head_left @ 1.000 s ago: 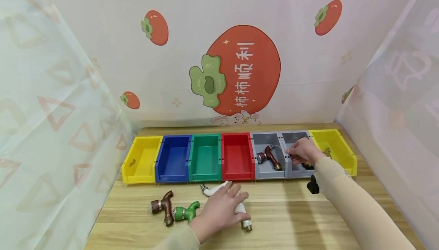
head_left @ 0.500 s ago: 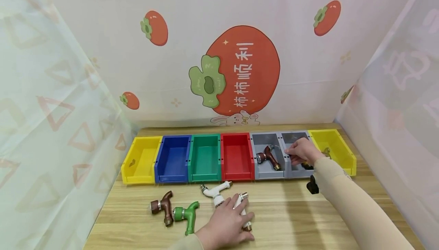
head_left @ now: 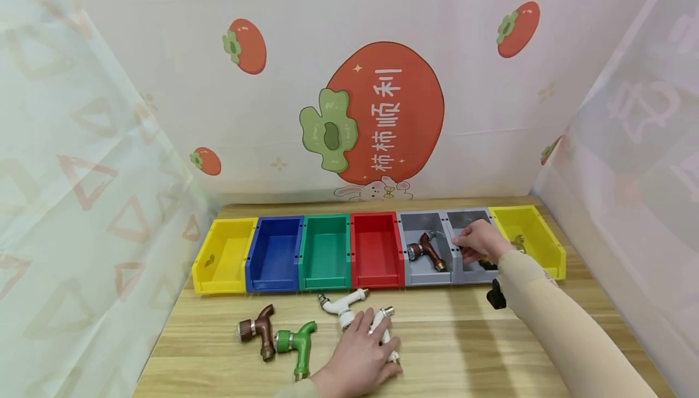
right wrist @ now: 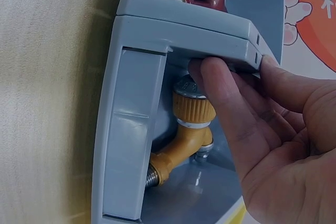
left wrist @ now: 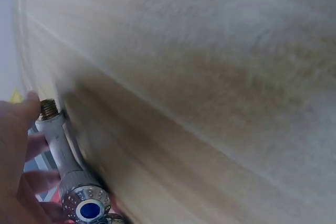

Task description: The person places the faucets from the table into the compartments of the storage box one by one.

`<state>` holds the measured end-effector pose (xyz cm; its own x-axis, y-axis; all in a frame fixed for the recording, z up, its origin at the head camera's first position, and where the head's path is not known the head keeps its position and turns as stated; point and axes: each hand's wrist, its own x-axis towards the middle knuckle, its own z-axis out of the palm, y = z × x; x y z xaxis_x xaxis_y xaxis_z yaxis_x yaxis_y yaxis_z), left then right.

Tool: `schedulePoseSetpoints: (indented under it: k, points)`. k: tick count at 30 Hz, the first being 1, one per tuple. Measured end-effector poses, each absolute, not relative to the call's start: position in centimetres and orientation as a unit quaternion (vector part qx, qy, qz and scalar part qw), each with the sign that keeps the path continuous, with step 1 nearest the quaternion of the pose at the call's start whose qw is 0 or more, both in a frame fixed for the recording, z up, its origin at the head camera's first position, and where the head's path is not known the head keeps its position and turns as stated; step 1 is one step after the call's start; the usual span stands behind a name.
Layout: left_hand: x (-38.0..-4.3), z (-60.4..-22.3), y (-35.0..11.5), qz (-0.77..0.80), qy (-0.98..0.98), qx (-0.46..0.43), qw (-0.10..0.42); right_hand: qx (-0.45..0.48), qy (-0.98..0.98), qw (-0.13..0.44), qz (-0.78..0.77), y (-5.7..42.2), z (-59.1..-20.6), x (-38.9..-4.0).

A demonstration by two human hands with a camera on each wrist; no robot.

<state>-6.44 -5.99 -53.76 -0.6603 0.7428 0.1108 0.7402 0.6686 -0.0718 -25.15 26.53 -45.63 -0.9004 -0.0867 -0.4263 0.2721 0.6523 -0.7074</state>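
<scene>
In the head view my left hand (head_left: 360, 352) lies over a white tap (head_left: 384, 325), its fingers spread and fairly straight. The left wrist view shows that tap's threaded end (left wrist: 49, 108) by the thumb, and a round handle with a blue centre (left wrist: 89, 210). A second white tap (head_left: 341, 307) lies just beyond the fingers. My right hand (right wrist: 283, 124) pinches the side wall of a grey bin (right wrist: 131, 114), thumb on one side and fingers on the other. Inside that bin lies a yellow tap (right wrist: 186, 135), which the hand does not hold.
A brown tap (head_left: 264, 332) and a green tap (head_left: 300, 343) lie on the table's left. Behind stand yellow, blue (head_left: 275, 255), green, red (head_left: 375, 252) and grey bins in a row. A brown tap (head_left: 428, 251) lies in the left grey bin, a brass-coloured one (head_left: 517, 242) in the right yellow bin.
My left hand has drawn back toward me and slightly right, uncovering more of the far white tap and the green tap. The right hand keeps its place on the grey bin.
</scene>
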Motion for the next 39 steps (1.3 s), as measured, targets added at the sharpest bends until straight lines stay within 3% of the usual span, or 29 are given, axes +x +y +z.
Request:
schedulePoseSetpoints:
  k: [8, 21, 35, 39]
  points:
    - [-6.12, -53.86, -5.98, 0.023, -0.915, -0.388, 0.106, 0.047, 0.884, 0.217, -0.410, 26.47, -45.71, -25.15]
    - [-6.24, -54.11, -6.32, 0.013, -0.883, -0.450, 0.131, 0.047, 0.885, 0.217, -0.409, 26.25, -45.45, -24.76]
    - [-6.55, -53.62, -6.24, 0.012, -0.885, -0.461, 0.062, 0.050, 0.879, 0.212, -0.424, 26.21, -45.33, -24.41]
    - [-6.60, -53.73, -6.27, 0.018, -0.881, -0.468, 0.073, 0.048, 0.877, 0.213, -0.427, 26.29, -45.19, -24.24]
